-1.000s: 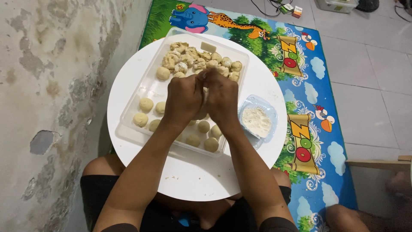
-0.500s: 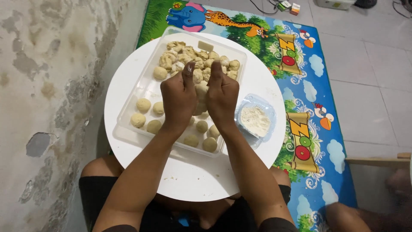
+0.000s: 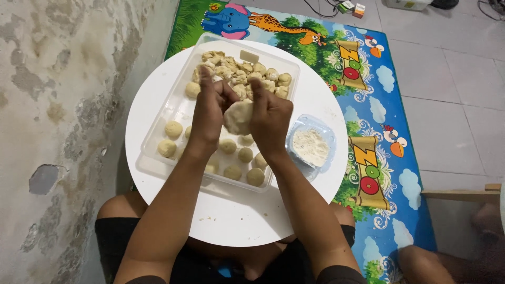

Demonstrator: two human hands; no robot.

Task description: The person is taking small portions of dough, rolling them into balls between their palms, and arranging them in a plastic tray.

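Hidden and cut off around the tray

The hands (image 3: 210, 113) (image 3: 271, 118) cover most of the dough disc (image 3: 238, 117), so its far edge and underside stay unseen, and the forearms hide part of the tray (image 3: 158, 158) and several dough balls (image 3: 173, 129) (how many cannot be told). The table (image 3: 231, 221) hides the lap below its near rim. The mat (image 3: 368, 105) runs off the top and bottom edges. A wooden piece (image 3: 463, 194) is cut off at the right edge, and small items (image 3: 352, 7) at the top edge are too small to identify.
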